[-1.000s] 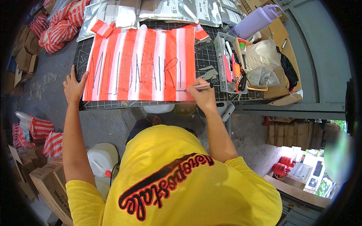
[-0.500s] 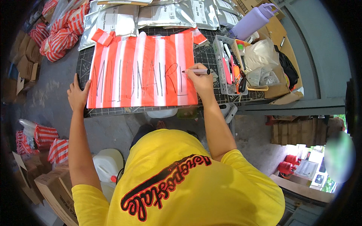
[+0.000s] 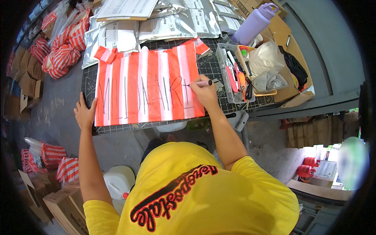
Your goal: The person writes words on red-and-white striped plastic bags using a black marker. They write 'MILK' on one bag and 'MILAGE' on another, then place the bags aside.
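A flat plastic bag [image 3: 150,94] with red, pink and white stripes lies on the black gridded cutting mat [image 3: 89,78], with large thin dark letters drawn across it. My right hand [image 3: 205,94] grips a marker [image 3: 203,83], pinched between thumb and fingers. Its tip meets the bag near the right edge, at the last letter. At the bag's left edge rests my left hand [image 3: 85,112], fingers spread, the thumb beside the bag and the other fingers along the mat's edge. Folded tabs of the same striped plastic stick out at both upper corners of the bag.
Silver pouches [image 3: 168,26] and a paper sheet [image 3: 127,8] lie behind the bag. To the right stand a clear bin [image 3: 226,74] of pens and cutters, a lilac bottle [image 3: 255,24] and an open cardboard box [image 3: 282,29]. Striped parcels [image 3: 62,58] and cartons fill the left floor.
The view has shifted a little, so the table and bag sit slightly differently in it. The marker remains at the last letter, its back end tilted differently. My left hand stays by the bag's left edge.
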Motion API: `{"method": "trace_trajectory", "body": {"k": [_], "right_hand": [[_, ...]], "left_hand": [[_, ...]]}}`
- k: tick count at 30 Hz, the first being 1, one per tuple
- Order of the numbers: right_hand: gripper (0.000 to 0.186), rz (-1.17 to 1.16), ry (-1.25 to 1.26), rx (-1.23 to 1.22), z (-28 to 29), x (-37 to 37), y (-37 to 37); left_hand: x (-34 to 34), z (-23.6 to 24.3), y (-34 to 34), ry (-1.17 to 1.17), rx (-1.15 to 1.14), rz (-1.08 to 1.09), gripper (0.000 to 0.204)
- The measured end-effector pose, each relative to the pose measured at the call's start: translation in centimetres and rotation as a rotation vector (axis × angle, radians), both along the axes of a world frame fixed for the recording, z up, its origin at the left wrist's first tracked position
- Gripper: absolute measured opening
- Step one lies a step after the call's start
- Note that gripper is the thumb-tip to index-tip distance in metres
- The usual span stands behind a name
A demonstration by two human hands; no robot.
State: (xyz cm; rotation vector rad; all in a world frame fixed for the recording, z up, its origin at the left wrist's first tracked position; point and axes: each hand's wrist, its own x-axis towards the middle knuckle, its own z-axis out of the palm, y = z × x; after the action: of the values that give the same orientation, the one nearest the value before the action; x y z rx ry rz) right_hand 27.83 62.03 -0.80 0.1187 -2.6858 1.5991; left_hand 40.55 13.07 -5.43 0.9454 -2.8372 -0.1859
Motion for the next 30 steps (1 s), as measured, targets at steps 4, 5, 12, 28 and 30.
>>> {"method": "trace_trajectory", "body": {"k": [4,5,12,28,30], "right_hand": [[0.019,-0.025,0.032,0.013,-0.2,-0.8,0.3],[0.02,-0.031,0.027,-0.019,-0.2,-1.1,0.1],[0.018,-0.033,0.007,0.04,0.1,-2.1,-2.3],[0.017,-0.166,0.074,0.119,0.2,-3.2,0.6],[0.017,-0.138,0.124,0.101,-0.1,-3.8,0.6]], "left_hand": [[0.0,0.1,0.2,-0.005,0.004,0.004,0.093],[0.0,0.1,0.2,-0.004,0.004,0.001,0.093],[-0.1,0.0,0.2,0.027,-0.031,-0.025,0.091],[0.2,-0.5,-0.3,0.025,-0.047,-0.021,0.091],[-0.1,-0.5,-0.1,0.021,-0.04,-0.02,0.092]]}}
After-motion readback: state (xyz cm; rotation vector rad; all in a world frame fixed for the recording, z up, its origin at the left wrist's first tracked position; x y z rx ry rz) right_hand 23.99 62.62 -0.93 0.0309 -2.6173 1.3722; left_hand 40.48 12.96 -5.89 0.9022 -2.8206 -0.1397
